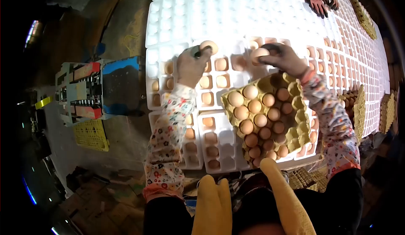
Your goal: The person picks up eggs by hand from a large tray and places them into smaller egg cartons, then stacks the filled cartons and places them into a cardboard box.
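My left hand, gloved with the fingers curled, grips a brown egg above the white foam trays. In my right hand, also gloved, another brown egg is pinched between thumb and fingers. Beneath my right forearm, a tilted yellowish pulp egg carton lies over the foam trays. Several brown eggs fill its left and middle cups, while cups along its right side are bare. Around my left hand, several eggs sit in square pockets of the foam trays.
Gloved hands of another person rest over the trays at the top right. More pulp cartons stand along the right edge. To the left are a machine with red and blue parts and a yellow plastic crate on the floor.
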Demonstrator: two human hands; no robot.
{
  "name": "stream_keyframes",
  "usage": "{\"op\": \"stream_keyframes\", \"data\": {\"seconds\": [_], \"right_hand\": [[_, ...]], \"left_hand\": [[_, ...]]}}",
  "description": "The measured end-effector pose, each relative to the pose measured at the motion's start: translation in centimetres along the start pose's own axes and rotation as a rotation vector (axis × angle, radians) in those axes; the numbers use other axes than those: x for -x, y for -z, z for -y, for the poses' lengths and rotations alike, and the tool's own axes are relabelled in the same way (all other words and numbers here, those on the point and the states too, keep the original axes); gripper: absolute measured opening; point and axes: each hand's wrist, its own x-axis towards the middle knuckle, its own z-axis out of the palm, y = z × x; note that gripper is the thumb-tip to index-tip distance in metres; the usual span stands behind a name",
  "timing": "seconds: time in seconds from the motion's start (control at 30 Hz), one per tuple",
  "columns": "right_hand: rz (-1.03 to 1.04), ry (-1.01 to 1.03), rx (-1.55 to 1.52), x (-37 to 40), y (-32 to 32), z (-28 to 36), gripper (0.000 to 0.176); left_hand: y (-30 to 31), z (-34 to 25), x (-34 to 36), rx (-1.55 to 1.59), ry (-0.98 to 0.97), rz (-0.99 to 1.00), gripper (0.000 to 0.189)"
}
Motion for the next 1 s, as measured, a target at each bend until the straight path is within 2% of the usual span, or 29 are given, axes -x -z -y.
{"op": "stream_keyframes", "data": {"seconds": [0.07, 0.1, 0.13, 0.2, 0.23, 0.27, 0.3, 0.33, 0.37, 0.47, 0.5, 0.57, 0.6, 0.63, 0.67, 0.73, 0.77, 0.8, 0.83, 0.87, 0.93, 1.0], "right_hand": [[-0.151, 0.231, 0.900, -3.7, -3.6, 1.4, 0.045], [-0.105, 0.177, 0.972, -5.6, -4.5, 1.1, 0.047], [-0.004, 0.123, 1.095, -7.5, -4.6, 1.6, 0.055], [-0.044, 0.216, 0.984, -10.9, -4.2, 0.8, 0.058], [0.003, 0.265, 1.007, -12.3, -3.7, 0.4, 0.058], [0.058, 0.307, 1.025, -13.3, -3.0, 0.4, 0.058], [0.109, 0.253, 0.982, -13.9, -2.6, 1.5, 0.053], [0.068, 0.271, 0.902, -15.6, -2.4, 0.5, 0.047], [0.013, 0.310, 0.777, -16.7, -2.9, 0.3, 0.043], [-0.107, 0.502, 0.428, -19.7, -7.5, -1.0, 0.037], [-0.107, 0.451, 0.299, -19.6, -7.4, -1.1, 0.039], [-0.101, 0.361, 0.053, -19.1, -6.9, -0.7, 0.043], [-0.143, 0.370, 0.028, -17.1, -5.3, -0.4, 0.044], [-0.186, 0.379, 0.003, -14.9, -3.7, 0.0, 0.045], [-0.215, 0.366, -0.135, -12.2, -2.4, -0.6, 0.042], [-0.213, 0.214, -0.247, -4.1, 0.7, -0.2, 0.038], [-0.212, 0.162, -0.349, 0.1, 1.9, -0.6, 0.035], [-0.258, 0.223, -0.315, 4.0, 3.0, -1.6, 0.034], [-0.330, 0.101, -0.458, 7.3, 3.7, -2.6, 0.033], [-0.429, 0.005, -0.405, 10.0, 4.2, -4.2, 0.033], [-0.325, -0.089, -0.144, 13.4, 3.8, -5.6, 0.038], [-0.155, 0.194, 0.229, 14.1, 2.1, -4.6, 0.049]], "left_hand": [[-1.4, -1.2, -3.1, -0.752, -0.125, 0.095, 0.044], [-3.0, 2.2, -5.5, -0.839, -0.241, 0.184, 0.056], [-3.7, 1.8, -6.4, -0.884, -0.233, 0.186, 0.046], [-4.0, 2.6, -7.3, -0.556, -0.398, -0.110, 0.040], [-4.8, 3.8, -8.0, -0.432, -0.429, -0.198, 0.038], [-5.0, 4.7, -8.0, -0.543, -0.496, -0.221, 0.041], [-5.5, 5.6, -7.8, -0.586, -0.502, -0.249, 0.042], [-6.0, 6.3, -7.5, -0.635, -0.512, -0.280, 0.043], [-6.0, 6.2, -7.3, -0.652, -0.537, -0.295, 0.040], [-6.0, 7.6, -7.9, -0.272, -0.562, -0.342, 0.036], [-5.2, 6.5, -7.0, -0.160, -0.434, -0.218, 0.033], [-5.0, 4.4, -4.8, -0.276, -0.688, -0.094, 0.035], [-5.3, 3.4, -3.5, -0.326, -0.809, -0.034, 0.037], [-5.8, 2.3, -2.3, -0.518, -0.732, 0.165, 0.045], [-7.1, 2.7, -1.7, -0.609, -0.810, 0.216, 0.051], [-8.6, 2.9, -2.0, -0.939, -0.739, 0.365, 0.049], [-8.3, 2.3, -2.1, -0.845, -0.707, 0.326, 0.043], [-7.1, -1.2, -2.3, -0.759, -0.476, 0.472, 0.038], [-7.5, 0.0, -2.5, -0.674, -0.554, 0.363, 0.037], [-7.7, 1.1, -2.5, -0.594, -0.626, 0.251, 0.036], [-7.5, -0.8, 0.4, -0.581, -0.671, 0.142, 0.038], [-7.8, -1.2, 3.7, -0.470, -0.643, 0.082, 0.042]]}}
